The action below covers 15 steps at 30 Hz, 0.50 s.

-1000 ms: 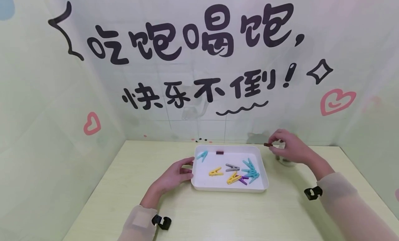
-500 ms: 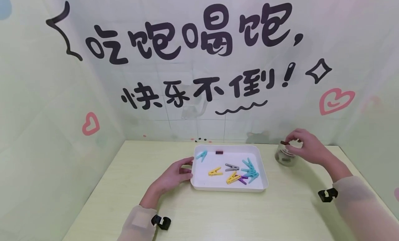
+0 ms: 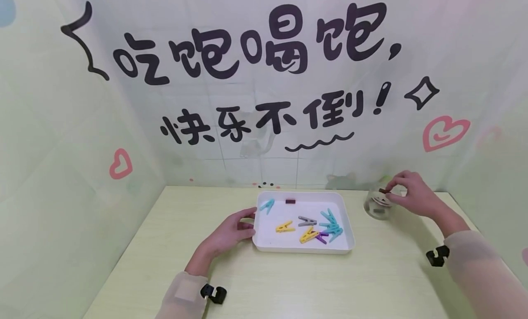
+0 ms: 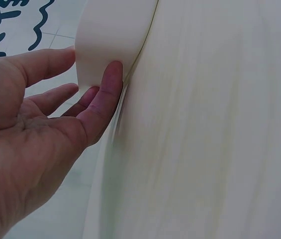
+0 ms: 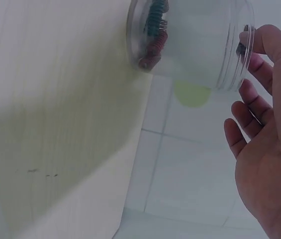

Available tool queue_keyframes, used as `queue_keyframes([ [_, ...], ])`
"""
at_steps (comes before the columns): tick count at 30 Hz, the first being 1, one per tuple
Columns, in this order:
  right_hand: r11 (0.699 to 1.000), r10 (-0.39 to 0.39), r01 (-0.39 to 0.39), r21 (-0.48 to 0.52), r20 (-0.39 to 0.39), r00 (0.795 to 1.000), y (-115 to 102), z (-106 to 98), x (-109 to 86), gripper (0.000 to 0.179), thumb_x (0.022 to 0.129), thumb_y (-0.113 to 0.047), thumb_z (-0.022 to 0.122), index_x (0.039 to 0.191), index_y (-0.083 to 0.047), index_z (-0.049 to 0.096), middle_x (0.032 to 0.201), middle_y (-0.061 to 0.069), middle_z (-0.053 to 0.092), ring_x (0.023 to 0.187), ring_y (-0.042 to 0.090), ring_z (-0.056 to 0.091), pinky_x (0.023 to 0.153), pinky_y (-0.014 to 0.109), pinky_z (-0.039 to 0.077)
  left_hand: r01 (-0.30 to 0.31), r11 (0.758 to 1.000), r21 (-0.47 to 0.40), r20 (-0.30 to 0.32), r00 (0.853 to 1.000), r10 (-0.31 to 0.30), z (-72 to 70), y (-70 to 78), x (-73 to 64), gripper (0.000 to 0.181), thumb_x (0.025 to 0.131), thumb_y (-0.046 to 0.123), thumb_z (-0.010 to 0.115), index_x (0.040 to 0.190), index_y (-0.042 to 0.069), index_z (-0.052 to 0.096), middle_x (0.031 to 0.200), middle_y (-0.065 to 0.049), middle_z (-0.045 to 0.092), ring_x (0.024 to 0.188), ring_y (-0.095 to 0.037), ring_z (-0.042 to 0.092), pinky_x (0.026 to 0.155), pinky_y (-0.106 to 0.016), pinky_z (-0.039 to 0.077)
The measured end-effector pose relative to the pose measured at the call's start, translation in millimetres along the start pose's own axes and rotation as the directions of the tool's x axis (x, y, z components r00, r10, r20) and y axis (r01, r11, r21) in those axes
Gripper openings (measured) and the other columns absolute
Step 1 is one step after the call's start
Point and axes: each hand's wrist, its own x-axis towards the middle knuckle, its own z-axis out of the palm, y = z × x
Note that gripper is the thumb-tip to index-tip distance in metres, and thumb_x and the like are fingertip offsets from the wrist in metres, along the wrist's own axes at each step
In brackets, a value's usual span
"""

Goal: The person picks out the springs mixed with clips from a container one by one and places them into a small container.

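Observation:
My right hand [image 3: 414, 195] pinches a small dark brown block [image 3: 383, 191] between thumb and finger at the mouth of a clear jar [image 3: 376, 212]. In the right wrist view the jar [image 5: 195, 45] holds green and reddish ridged pieces at its bottom, and the other fingers extend beside its rim. My left hand [image 3: 231, 232] rests its fingertips against the left end of a white tray [image 3: 305, 251], fingers loosely bent. Inside the tray are a second brown block [image 3: 290, 201], two yellow clothespins [image 3: 284, 227], a grey one, a purple one and several teal ones [image 3: 335, 228].
The tray and jar stand on a pale wood table [image 3: 280, 287], the jar right of the tray near the back edge. A printed curtain [image 3: 272, 167] with large black lettering hangs behind, and similar sheets flank both sides.
My right hand has moved right with the brown block, from between tray and jar to the jar's mouth. My left hand and the tray have stayed in place.

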Motion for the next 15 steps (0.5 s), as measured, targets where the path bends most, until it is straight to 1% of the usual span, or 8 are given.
queue_keyframes([
  [3,1.0,0.01,-0.01,0.021,0.011,1.0,1.5,2.0,-0.3,0.022,0.093,-0.012,0.081,0.111,-0.002,0.074,0.125,0.027,0.058,0.119,0.05,0.046,0.094,0.065,0.039,0.0,1.0,0.003,-0.001,1.0,0.0,0.1,-0.5,0.0,0.065,0.102,0.0,0.068,0.161,0.002,0.042,0.15,-0.017,0.052,0.124,-0.033,0.061,0.098,-0.038,0.06],
  [5,0.999,0.027,-0.028,0.032,0.019,0.999,1.8,3.2,-0.9,0.034,0.096,-0.018,0.079,0.123,0.0,0.07,0.134,0.029,0.055,0.126,0.053,0.043,0.097,0.071,0.038,0.0,1.0,0.003,-0.002,1.0,0.0,0.3,-0.6,0.3,0.065,0.102,0.0,0.068,0.161,0.002,0.042,0.15,-0.017,0.052,0.124,-0.033,0.061,0.098,-0.039,0.06],
  [8,0.998,0.052,-0.054,0.043,0.033,0.998,0.7,4.0,-0.7,0.048,0.099,-0.024,0.077,0.137,0.001,0.062,0.143,0.031,0.05,0.133,0.056,0.039,0.101,0.077,0.035,0.008,1.0,0.009,-0.01,1.0,-0.008,0.4,-0.2,0.3,0.065,0.102,0.001,0.068,0.161,0.003,0.043,0.15,-0.016,0.053,0.124,-0.032,0.061,0.098,-0.039,0.06],
  [11,0.996,0.075,-0.077,0.046,0.046,0.996,-1.4,4.0,0.4,0.055,0.1,-0.028,0.075,0.144,0.0,0.057,0.148,0.031,0.047,0.138,0.056,0.036,0.105,0.08,0.032,0.012,1.0,0.01,-0.015,1.0,-0.012,0.5,0.6,0.1,0.065,0.101,0.001,0.069,0.161,0.003,0.043,0.149,-0.015,0.053,0.123,-0.032,0.061,0.098,-0.039,0.06],
  [15,0.997,0.068,-0.07,0.043,0.046,0.997,-5.5,4.4,2.9,0.058,0.1,-0.029,0.076,0.146,0.0,0.056,0.148,0.031,0.047,0.138,0.056,0.036,0.106,0.081,0.031,0.012,1.0,0.011,-0.012,1.0,-0.011,0.3,0.1,0.2,0.065,0.101,0.001,0.069,0.161,0.003,0.043,0.149,-0.015,0.053,0.124,-0.032,0.061,0.099,-0.039,0.059],
])
